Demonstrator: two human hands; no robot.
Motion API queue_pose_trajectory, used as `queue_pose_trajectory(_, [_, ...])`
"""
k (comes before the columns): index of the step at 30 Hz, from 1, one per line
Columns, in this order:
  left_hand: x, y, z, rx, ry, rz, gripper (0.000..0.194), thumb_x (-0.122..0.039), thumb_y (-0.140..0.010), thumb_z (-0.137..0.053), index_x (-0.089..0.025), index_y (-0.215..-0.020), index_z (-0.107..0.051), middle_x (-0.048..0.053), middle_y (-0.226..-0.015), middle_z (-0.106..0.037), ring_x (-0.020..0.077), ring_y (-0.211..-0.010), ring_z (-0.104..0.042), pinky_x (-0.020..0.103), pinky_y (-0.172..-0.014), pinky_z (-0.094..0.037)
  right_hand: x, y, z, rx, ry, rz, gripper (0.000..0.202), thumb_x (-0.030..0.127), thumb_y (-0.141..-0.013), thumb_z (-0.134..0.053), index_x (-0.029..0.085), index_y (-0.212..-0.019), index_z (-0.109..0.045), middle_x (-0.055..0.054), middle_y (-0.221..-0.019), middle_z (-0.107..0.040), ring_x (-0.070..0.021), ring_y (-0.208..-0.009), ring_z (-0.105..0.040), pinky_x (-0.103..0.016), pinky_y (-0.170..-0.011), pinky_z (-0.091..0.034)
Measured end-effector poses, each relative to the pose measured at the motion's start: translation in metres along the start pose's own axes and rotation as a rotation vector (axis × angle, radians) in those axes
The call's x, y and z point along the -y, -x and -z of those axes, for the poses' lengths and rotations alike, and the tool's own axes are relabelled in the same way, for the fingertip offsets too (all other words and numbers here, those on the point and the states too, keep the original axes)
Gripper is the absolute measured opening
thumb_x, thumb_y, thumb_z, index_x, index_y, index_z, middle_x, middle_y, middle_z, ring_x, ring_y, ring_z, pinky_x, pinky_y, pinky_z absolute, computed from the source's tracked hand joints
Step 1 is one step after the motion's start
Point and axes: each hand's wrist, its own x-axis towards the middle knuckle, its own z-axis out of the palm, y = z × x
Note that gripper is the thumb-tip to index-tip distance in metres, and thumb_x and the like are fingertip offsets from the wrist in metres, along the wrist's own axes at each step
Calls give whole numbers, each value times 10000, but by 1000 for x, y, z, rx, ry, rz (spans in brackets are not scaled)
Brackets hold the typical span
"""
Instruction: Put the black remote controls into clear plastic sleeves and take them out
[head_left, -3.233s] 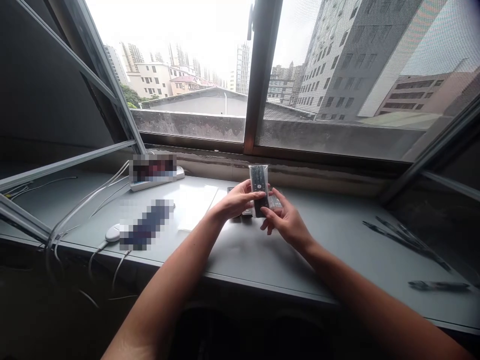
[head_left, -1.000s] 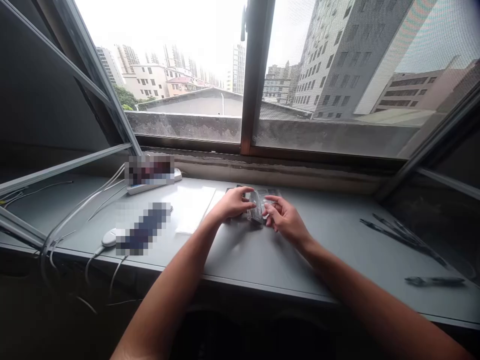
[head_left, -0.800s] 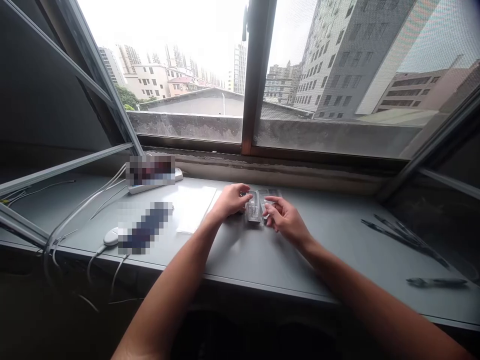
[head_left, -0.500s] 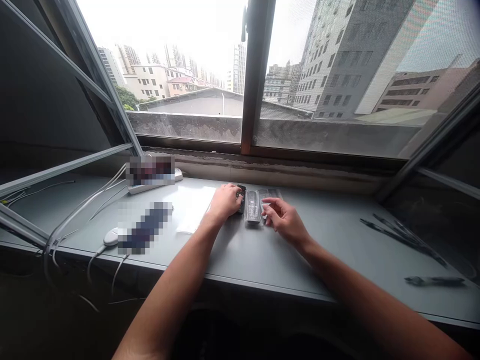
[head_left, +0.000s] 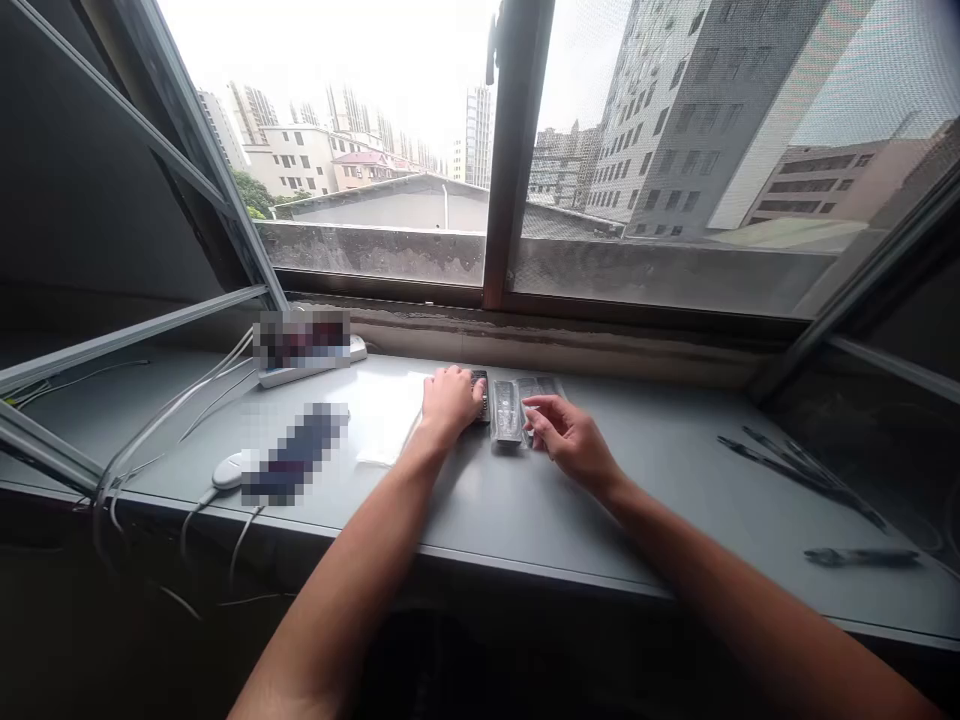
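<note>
Bagged remote (head_left: 506, 414) lies between the hands; left hand (head_left: 451, 398) over a black remote (head_left: 482, 397), grip unclear; right hand's (head_left: 564, 428) fingertips narrowly apart

Strong daylight pours in through the large metal-framed window (head_left: 360, 130), whose sky is burnt out to white, and it leaves a harsh glare on the white sheets of paper (head_left: 390, 410). The grey tabletop (head_left: 510, 510) carries soft shadows towards the camera; the space below it is nearly black. Wide-angle distortion stretches the sides (the black cables (head_left: 802, 475) at right look smeared), and square pixelation masks two patches at left.
</note>
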Motion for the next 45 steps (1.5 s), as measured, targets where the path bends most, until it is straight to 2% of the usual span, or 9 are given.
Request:
queue_pose_trajectory(7, [31,-6,10,30,-81,272,461,-320,-1082,-375,-135,-1248,-764,279,-1382,-660,444,-1295,-578,591,-1063,-444,-3,0,1,14,14,24,418,545,-1010,-708,195,-1234,-747,-61,-906,-771,-193,-695,-700,-362,-687,-627])
queue_pose_trajectory(14, [62,-13,10,148,14,276,336,-308,-1013,-513,-148,-1145,-778,276,-1297,-690,410,-1169,-690,487,-966,-533,6,2,0,-1,22,25,426,567,-994,-718,199,-1204,-755,-62,-887,-768,-207,-701,-708,-380,-686,-640])
queue_pose_trajectory(22, [65,-17,9,119,14,320,336,-211,-998,-489,-179,-1212,-746,239,-1301,-689,379,-1135,-709,489,-961,-558,7,2,1,3,27,43,404,550,-1010,-701,200,-1204,-759,-60,-901,-770,-199,-695,-694,-380,-682,-634])
queue_pose_trajectory(28, [43,-8,34,-262,142,241,332,-294,-1077,-429,-198,-1190,-726,200,-1311,-674,366,-1190,-679,472,-997,-541,4,1,2,-6,44,45,399,539,-1016,-688,196,-1205,-762,-56,-877,-762,-204,-705,-701,-374,-679,-627])
queue_pose_trajectory(32, [27,-10,41,-380,564,103,243,-309,-1046,-523,-204,-1112,-732,144,-1239,-734,301,-1120,-709,438,-1024,-551,2,-2,4,-59,114,73,355,510,-1027,-677,209,-1189,-771,-74,-942,-787,-232,-823,-738,-388,-763,-631])
queue_pose_trajectory(35, [16,-13,39,-209,1116,-57,229,-377,-1021,-602,-198,-1106,-716,117,-1190,-779,250,-1067,-744,406,-980,-592,1,-5,6,-113,165,93,361,515,-1023,-684,220,-1213,-770,-102,-1096,-805,-248,-895,-746,-406,-823,-630])
queue_pose_trajectory(38, [6,-10,36,87,1581,-131,310,-464,-981,-713,-196,-1136,-701,121,-1195,-791,229,-1041,-775,406,-971,-617,-4,-7,7,-127,149,126,607,543,-989,-733,235,-1502,-634,-146,-1394,-738,-294,-1068,-745,-462,-939,-631])
queue_pose_trajectory(42, [-3,-1,32,440,1792,-122,321,-412,-922,-837,-165,-1089,-718,138,-1108,-805,252,-1055,-802,410,-1031,-623,-11,-8,7,-34,122,155,1050,582,-905,-839,248,-1750,-313,-179,-1613,-595,-362,-1383,-637,-518,-1097,-578])
queue_pose_trajectory(45, [-5,2,28,494,1840,-100,270,-359,-939,-830,-157,-1085,-728,141,-1130,-809,247,-1068,-807,389,-1051,-628,-15,-9,6,10,142,209,1037,561,-884,-870,254,-1734,-362,-169,-1583,-622,-363,-1476,-569,-513,-1140,-552])
